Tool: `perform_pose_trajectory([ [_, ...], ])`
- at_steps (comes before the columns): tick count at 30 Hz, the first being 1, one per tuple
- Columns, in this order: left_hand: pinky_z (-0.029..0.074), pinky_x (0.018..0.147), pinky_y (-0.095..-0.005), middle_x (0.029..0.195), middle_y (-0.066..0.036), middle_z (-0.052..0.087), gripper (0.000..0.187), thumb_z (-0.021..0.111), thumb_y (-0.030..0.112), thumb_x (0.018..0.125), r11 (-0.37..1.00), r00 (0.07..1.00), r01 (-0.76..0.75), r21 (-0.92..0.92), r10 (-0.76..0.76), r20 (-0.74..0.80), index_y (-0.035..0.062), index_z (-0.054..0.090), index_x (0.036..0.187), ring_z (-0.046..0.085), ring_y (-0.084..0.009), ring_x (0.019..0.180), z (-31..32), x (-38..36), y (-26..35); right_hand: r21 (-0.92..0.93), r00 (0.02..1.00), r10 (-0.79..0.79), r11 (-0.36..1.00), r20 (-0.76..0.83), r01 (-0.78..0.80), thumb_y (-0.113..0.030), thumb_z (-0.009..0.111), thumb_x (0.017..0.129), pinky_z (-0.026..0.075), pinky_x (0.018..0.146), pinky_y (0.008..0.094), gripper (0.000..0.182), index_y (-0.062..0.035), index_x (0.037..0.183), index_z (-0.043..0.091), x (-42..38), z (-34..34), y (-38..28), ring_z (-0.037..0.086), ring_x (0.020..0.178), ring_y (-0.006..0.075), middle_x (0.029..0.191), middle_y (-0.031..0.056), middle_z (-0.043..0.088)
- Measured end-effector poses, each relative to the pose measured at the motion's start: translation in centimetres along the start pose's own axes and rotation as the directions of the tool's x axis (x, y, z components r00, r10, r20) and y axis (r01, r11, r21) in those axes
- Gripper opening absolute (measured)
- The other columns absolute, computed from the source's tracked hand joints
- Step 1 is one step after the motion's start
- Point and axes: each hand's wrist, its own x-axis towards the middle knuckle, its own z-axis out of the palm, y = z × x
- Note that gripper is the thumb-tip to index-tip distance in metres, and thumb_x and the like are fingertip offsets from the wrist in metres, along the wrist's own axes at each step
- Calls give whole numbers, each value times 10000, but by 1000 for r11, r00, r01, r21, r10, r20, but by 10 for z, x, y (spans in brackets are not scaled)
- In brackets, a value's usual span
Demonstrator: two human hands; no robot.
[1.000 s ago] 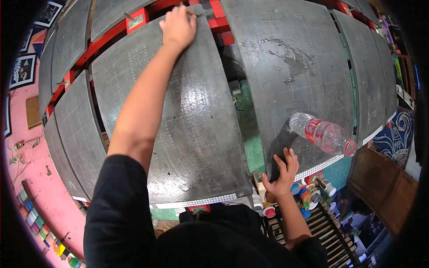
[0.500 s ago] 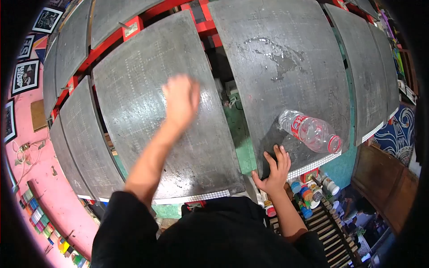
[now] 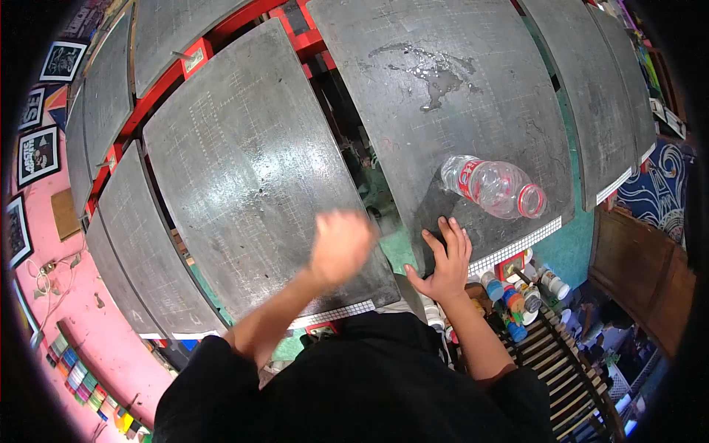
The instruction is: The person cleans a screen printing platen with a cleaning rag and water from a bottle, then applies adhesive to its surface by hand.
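Grey boards (image 3: 229,155), left hand (image 3: 342,247) curled, right hand (image 3: 445,266) splayed

A bottle (image 3: 493,186) was on one board (image 3: 473,111), nearer than the puddle (image 3: 441,83). Another board (image 3: 244,140) lay left, across a gap (image 3: 375,184); jars (image 3: 518,301) sat past the first's near edge.

Framed prints (image 3: 38,155) hang on the pink wall (image 3: 81,299) near a brown board (image 3: 66,214) and a pale cable (image 3: 49,275); opposite, lidded jars (image 3: 512,297) crowd beside a slatted rack (image 3: 572,369).
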Motion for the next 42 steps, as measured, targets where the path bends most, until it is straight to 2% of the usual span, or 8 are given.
perform_pose_trajectory([
  [1, 390, 924, -556, 1123, -107, 638, 238, 740, 201, 865, 915, 796, -373, -156, 229, -561, 101, 638, 1054, 581, -329, 1024, 68, -30, 1, -1, 1000, -6, 1000, -2, 6, -468, 803, 774, 302, 1166, 601, 652, -111, 1303, 674, 0, 0, 0, 420, 1462, 417, 1527, 205, 518],
  [6, 365, 903, -561, 1095, -129, 606, 231, 734, 135, 850, 989, 934, -41, -139, -12, -358, 108, 619, 1049, 552, -367, 1046, 33, 0, -26, -10, 1000, -9, 1000, -20, 9, -423, 798, 762, 309, 1168, 592, 627, -107, 1292, 684, 0, -1, -2, 424, 1464, 410, 1522, 201, 524],
  [9, 387, 862, -513, 1026, -128, 619, 116, 649, 191, 956, 981, 540, 78, -176, -190, -820, 102, 640, 1031, 572, -360, 1003, -17, 77, -119, -5, 998, -28, 1000, -55, 28, -416, 796, 760, 318, 1164, 587, 616, -106, 1281, 692, -1, 2, -1, 429, 1463, 407, 1515, 196, 532],
  [13, 397, 884, -521, 1039, -109, 622, 109, 660, 206, 954, 958, 429, 168, -232, -283, -858, 115, 631, 1006, 577, -340, 1004, -31, 100, -136, -18, 998, -21, 1000, -66, 20, -369, 766, 757, 326, 1160, 589, 588, -107, 1278, 692, -3, 2, -2, 437, 1458, 401, 1499, 182, 545],
  [23, 397, 870, -522, 1018, -123, 640, 179, 729, 192, 883, 982, 922, -176, -74, 138, -363, 103, 654, 1019, 585, -350, 1004, 91, -95, -26, -19, 987, -50, 999, -153, 48, -327, 740, 720, 321, 1191, 583, 596, -129, 1279, 685, -11, 8, -4, 441, 1459, 384, 1504, 144, 542],
  [30, 422, 914, -519, 1080, -87, 678, 116, 691, 216, 952, 932, 423, 222, -287, -357, -833, 135, 681, 1033, 616, -342, 1063, 23, -22, -297, -36, 982, -70, 997, -173, 64, -249, 736, 713, 323, 1206, 562, 566, -141, 1267, 692, -11, 9, -3, 461, 1445, 379, 1497, 127, 556],
  [37, 361, 980, -540, 1088, -126, 595, 173, 726, 115, 894, 967, 708, -38, -251, -151, -690, 112, 612, 1024, 547, -372, 1027, 139, -183, -119, -58, 979, -99, 994, -180, 89, -216, 729, 732, 323, 1206, 548, 555, -127, 1277, 677, -11, 11, -5, 459, 1448, 376, 1502, 129, 556],
  [42, 369, 915, -510, 1052, -120, 599, 186, 733, 100, 886, 976, 766, -66, -207, -83, -637, 114, 592, 1008, 548, -353, 989, 168, -256, -178, -83, 981, -95, 993, -167, 82, -191, 727, 736, 318, 1198, 540, 588, -134, 1316, 652, -11, 14, -5, 438, 1462, 384, 1517, 133, 545],
])
